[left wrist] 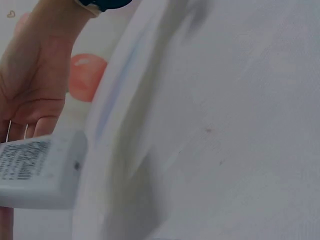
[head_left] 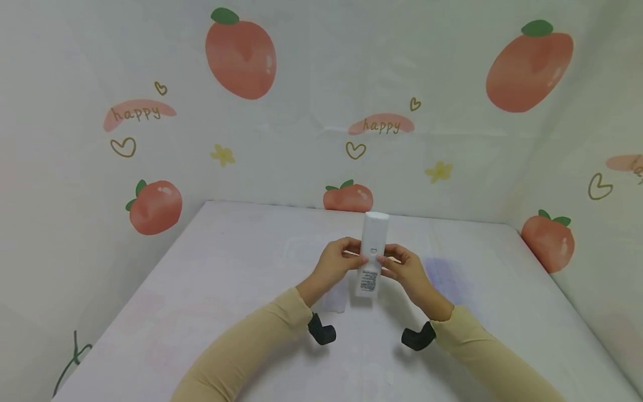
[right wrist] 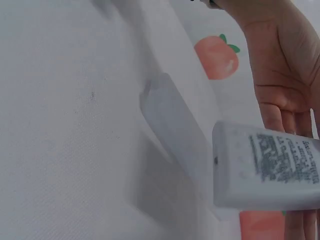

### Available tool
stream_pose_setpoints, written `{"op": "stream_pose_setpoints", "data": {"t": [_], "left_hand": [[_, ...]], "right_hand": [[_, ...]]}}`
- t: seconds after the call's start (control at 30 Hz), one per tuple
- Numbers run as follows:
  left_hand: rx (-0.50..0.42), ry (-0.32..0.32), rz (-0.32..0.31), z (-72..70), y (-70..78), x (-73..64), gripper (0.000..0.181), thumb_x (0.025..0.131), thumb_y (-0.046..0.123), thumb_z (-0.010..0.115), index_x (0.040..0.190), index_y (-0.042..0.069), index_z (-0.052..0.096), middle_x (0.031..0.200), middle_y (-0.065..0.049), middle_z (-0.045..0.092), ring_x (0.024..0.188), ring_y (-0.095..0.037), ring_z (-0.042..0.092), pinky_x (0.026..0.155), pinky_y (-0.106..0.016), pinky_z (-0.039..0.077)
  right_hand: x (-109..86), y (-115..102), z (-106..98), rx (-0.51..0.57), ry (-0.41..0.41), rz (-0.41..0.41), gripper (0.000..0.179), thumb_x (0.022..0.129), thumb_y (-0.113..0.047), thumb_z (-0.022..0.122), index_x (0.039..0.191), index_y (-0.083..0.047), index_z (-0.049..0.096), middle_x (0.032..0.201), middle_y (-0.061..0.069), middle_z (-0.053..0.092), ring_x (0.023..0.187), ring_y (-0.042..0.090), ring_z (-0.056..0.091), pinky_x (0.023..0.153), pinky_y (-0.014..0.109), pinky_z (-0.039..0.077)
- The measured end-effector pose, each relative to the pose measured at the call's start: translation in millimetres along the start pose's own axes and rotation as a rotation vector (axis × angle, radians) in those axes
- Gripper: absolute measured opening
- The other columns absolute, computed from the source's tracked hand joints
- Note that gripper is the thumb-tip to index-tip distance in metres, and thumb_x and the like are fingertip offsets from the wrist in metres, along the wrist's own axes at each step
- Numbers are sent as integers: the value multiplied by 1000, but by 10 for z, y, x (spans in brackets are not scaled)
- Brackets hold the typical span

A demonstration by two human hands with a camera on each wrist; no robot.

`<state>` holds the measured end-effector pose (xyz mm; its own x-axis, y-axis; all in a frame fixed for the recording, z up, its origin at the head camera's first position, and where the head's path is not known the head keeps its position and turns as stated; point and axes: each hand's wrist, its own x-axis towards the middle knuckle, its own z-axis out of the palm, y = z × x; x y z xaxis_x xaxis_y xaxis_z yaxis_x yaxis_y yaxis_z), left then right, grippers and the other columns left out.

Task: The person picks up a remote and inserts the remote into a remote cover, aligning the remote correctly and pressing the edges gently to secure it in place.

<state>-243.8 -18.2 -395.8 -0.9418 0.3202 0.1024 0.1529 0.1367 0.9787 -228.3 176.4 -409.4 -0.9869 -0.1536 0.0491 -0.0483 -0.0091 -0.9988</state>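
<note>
Both hands hold a slim white rectangular device upright in the middle of the head view. Its kind is not clear. A small slot sits near its middle, and a printed label with dark text and a code covers its lower part. The left hand pinches its left edge between thumb and fingers. On the right edge, the right hand grips in the same way. Both wrist views show the device's lower end raised off the table, with a small dark hole in the end face.
A pale, flat, translucent-looking piece lies on the white table just left of the device. Behind and beside the table hang white sheets printed with red fruit. Black wrist mounts stick out below both forearms.
</note>
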Motion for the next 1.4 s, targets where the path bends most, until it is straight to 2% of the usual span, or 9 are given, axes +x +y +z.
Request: {"op": "stream_pose_setpoints", "data": {"t": [0.13, 0.23, 0.37, 0.47, 0.63, 0.83, 1.03, 1.23, 1.4], "left_hand": [[-119, -1, -32, 14, -31, 12, 51, 86, 5, 72, 133, 8, 52, 103, -17, 67, 88, -21, 69, 76, -35, 59], [-163, 5, -87, 20, -49, 13, 53, 86, 5, 72, 135, 10, 52, 100, -17, 67, 85, -19, 69, 75, -36, 59], [-174, 13, -163, 31, -65, 7, 52, 87, 8, 72, 134, 8, 52, 99, -16, 68, 84, -21, 70, 77, -38, 59], [-188, 18, -199, 42, -79, 8, 51, 87, 9, 72, 135, 6, 52, 99, -16, 69, 84, -22, 71, 78, -38, 59], [-212, 28, -198, 49, -80, 5, 54, 87, 8, 72, 136, 8, 50, 96, -15, 70, 81, -20, 71, 76, -37, 59], [-220, 16, -171, 50, -83, -12, 61, 84, 4, 74, 138, 15, 49, 95, -14, 68, 79, -18, 68, 74, -39, 59], [-209, -2, -151, 54, -107, -5, 57, 83, 2, 75, 134, 13, 52, 113, -15, 64, 87, -21, 68, 73, -38, 60], [-190, -6, -153, 61, -128, -6, 56, 83, 3, 74, 133, 14, 53, 115, -14, 63, 89, -21, 68, 73, -38, 60], [-170, -20, -161, 62, -142, 10, 57, 83, 1, 74, 134, 15, 53, 115, -15, 62, 89, -22, 68, 74, -38, 60]], "right_hand": [[7, -8, 0, 25, -22, 69, 29, 96, -6, 57, 120, 8, 48, 93, -9, 63, 84, 7, 64, 76, 27, 57], [23, -11, -17, 13, -45, 91, 40, 96, -7, 57, 131, 6, 40, 94, -8, 62, 85, 7, 63, 76, 28, 57], [59, -24, -38, -1, -51, 67, 64, 94, -6, 60, 148, -7, 25, 110, 1, 56, 91, 9, 63, 79, 31, 57], [80, -36, -52, -18, -67, 43, 70, 94, -5, 61, 152, -15, 23, 122, 12, 50, 96, 12, 62, 81, 35, 57], [83, -47, -68, -55, -111, 51, 62, 92, -8, 64, 147, -12, 36, 132, 21, 44, 99, 16, 59, 80, 36, 58], [57, -53, -69, -22, -124, 88, 62, 91, -5, 64, 146, -8, 36, 132, 20, 43, 97, 16, 60, 77, 36, 58], [19, -59, -63, 36, -105, 158, 68, 91, -4, 63, 148, -5, 25, 121, 7, 54, 95, 12, 62, 79, 34, 57], [10, -49, -77, 85, -115, 204, 68, 93, -7, 62, 147, 1, 20, 107, -2, 64, 92, 11, 65, 82, 33, 57], [12, -33, -87, 77, -120, 197, 69, 93, -7, 62, 147, 0, 20, 106, -2, 65, 92, 11, 65, 81, 33, 57]]}}
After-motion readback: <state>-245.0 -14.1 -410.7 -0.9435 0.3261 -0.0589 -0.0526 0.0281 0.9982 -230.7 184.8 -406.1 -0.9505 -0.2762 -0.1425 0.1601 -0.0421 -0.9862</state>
